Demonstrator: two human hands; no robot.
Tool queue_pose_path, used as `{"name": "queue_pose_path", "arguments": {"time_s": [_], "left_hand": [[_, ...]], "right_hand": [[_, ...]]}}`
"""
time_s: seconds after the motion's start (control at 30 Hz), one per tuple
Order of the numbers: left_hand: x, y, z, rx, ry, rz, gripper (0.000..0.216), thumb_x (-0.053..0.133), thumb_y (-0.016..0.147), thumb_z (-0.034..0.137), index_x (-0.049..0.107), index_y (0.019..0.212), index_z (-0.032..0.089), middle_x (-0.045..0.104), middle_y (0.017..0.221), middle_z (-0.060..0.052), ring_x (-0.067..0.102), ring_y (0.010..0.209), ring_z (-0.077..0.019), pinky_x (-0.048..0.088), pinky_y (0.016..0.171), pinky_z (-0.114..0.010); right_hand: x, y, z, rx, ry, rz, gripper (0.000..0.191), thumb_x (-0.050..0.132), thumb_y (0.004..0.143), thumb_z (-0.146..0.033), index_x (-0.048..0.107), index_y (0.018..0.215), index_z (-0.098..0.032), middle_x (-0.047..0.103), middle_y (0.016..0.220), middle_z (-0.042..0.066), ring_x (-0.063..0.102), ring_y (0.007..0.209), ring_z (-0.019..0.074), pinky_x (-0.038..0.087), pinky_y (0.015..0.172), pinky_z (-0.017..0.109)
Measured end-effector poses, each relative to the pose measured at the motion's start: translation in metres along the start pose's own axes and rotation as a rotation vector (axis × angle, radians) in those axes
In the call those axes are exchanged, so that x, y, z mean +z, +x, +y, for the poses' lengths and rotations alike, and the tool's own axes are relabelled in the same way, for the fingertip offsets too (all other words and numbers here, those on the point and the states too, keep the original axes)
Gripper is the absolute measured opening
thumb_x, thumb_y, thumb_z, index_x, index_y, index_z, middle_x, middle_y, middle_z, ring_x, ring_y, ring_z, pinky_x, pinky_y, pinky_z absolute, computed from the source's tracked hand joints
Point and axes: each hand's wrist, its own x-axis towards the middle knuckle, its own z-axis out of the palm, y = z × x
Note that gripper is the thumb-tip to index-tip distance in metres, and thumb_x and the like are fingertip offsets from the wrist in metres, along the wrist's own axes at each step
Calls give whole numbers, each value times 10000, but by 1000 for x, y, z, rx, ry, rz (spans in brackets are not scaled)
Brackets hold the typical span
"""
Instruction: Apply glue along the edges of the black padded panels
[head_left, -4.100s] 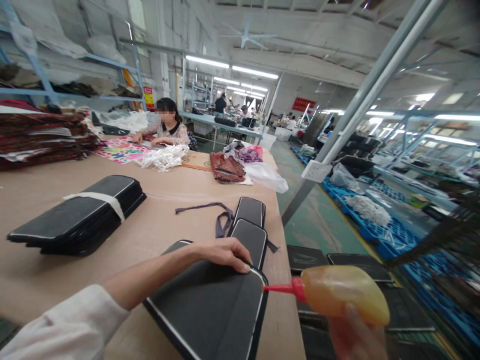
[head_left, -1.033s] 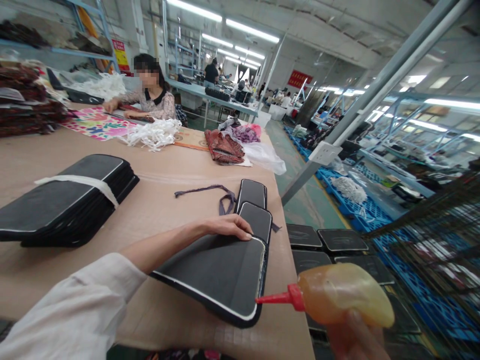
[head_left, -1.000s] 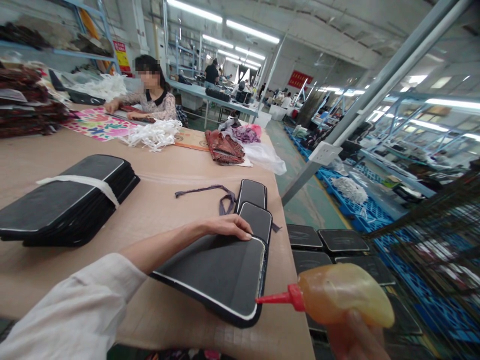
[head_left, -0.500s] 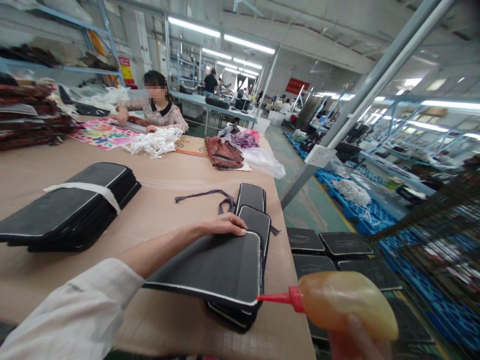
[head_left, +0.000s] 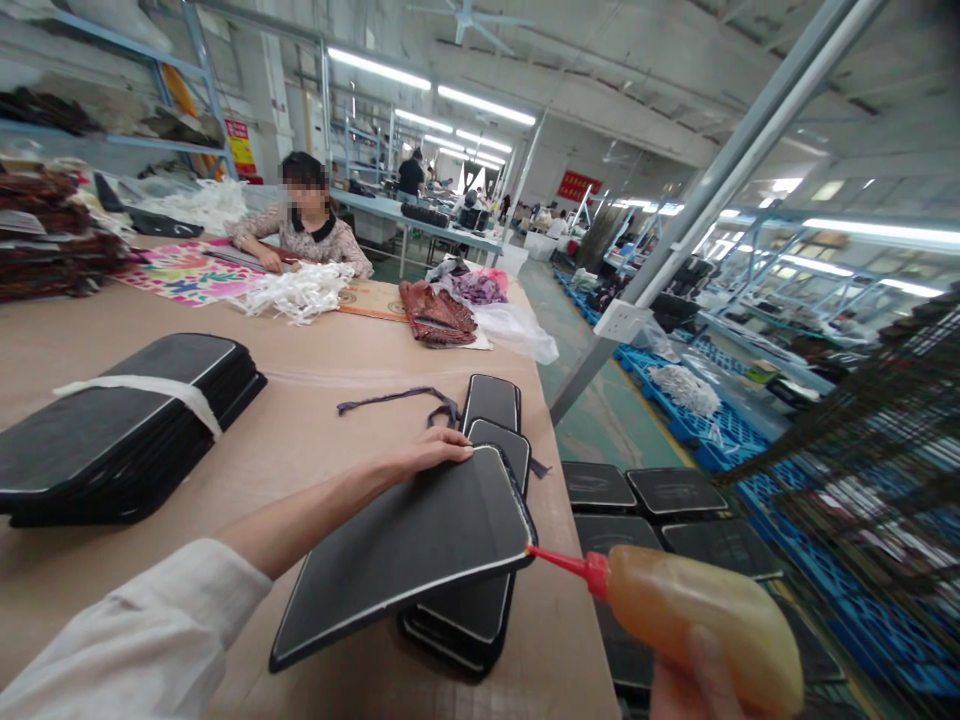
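My left hand (head_left: 439, 452) grips the far edge of a black panel (head_left: 412, 530) with rounded corners and a pale line along its border. The panel is tilted over other black panels (head_left: 465, 607) stacked beneath it. In my right hand (head_left: 701, 675), at the lower right, is a squeeze bottle (head_left: 697, 625) of amber liquid, probably glue. Its red nozzle (head_left: 559, 562) touches the panel's right corner. Part of my right hand is hidden behind the bottle and cut off by the frame.
A stack of black panels (head_left: 127, 425) tied with a white band lies left on the brown table (head_left: 300, 400). A dark strap (head_left: 397, 393) lies beyond my hand. More panels (head_left: 675, 491) rest below the table's right edge, near a slanted post (head_left: 637, 290). Across the table sits a person (head_left: 319, 240).
My left hand has turned and tilted the panel, uncovering more of the stack beneath. The bottle's nozzle has moved up slightly with the corner. My view has shifted a little.
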Motion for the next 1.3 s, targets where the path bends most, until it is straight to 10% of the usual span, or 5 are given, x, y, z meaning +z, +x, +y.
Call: {"name": "queue_pose_path", "arguments": {"time_s": [0.27, 1.3], "left_hand": [[-1, 1, -5, -46, -65, 77, 380, 642, 590, 467, 598, 791, 147, 610, 694, 11, 543, 670, -146, 366, 617, -239], [-14, 3, -29, -110, -271, -19, 515, 707, 527, 564, 442, 737, 175, 479, 576, 69, 429, 513, -74, 309, 495, -201]], "right_hand": [[28, -6, -35, 170, 388, -6, 512, 814, 453, -286, 616, 922, -231, 534, 1185, 3, 434, 1158, 248, 423, 933, 364], [51, 21, -16, 215, 461, -251, 382, 755, 609, -260, 608, 949, -165, 606, 1005, 34, 551, 936, 172, 358, 962, 378]]}}
